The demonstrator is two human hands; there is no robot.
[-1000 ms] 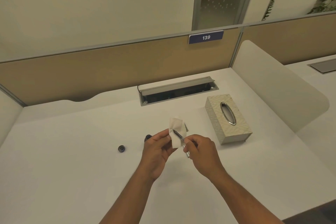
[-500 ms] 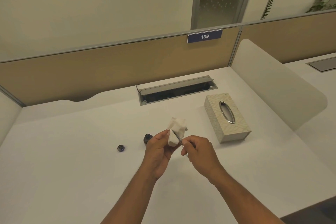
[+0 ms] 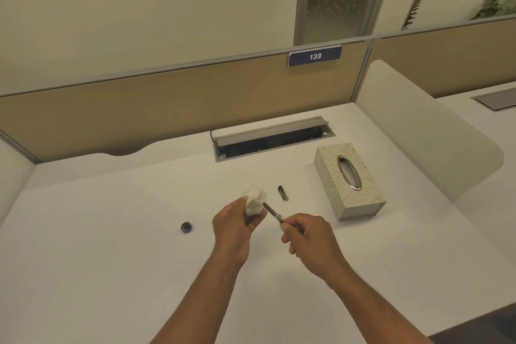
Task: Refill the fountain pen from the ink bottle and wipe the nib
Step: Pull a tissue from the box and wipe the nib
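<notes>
My left hand [image 3: 236,227] pinches a crumpled white tissue [image 3: 254,200] just above the white desk [image 3: 97,260]. My right hand [image 3: 308,237] grips the rear of a dark fountain pen [image 3: 273,213], whose front end pokes into the tissue, so the nib is hidden. A small dark pen part [image 3: 282,193] lies on the desk beyond the hands. To the left rests a round dark bottle cap [image 3: 186,227]. The ink bottle is hidden behind my left hand.
A patterned tissue box [image 3: 349,180] with a metal oval slot stands at the right. An open cable tray [image 3: 272,138] is set into the desk at the back. A tan partition [image 3: 167,98] runs behind, and a white curved divider [image 3: 427,142] rises to the right.
My right hand has drawn back towards me, pulling more of the pen out of the tissue. The pen part on the desk, hidden before, now shows; the ink bottle no longer shows.
</notes>
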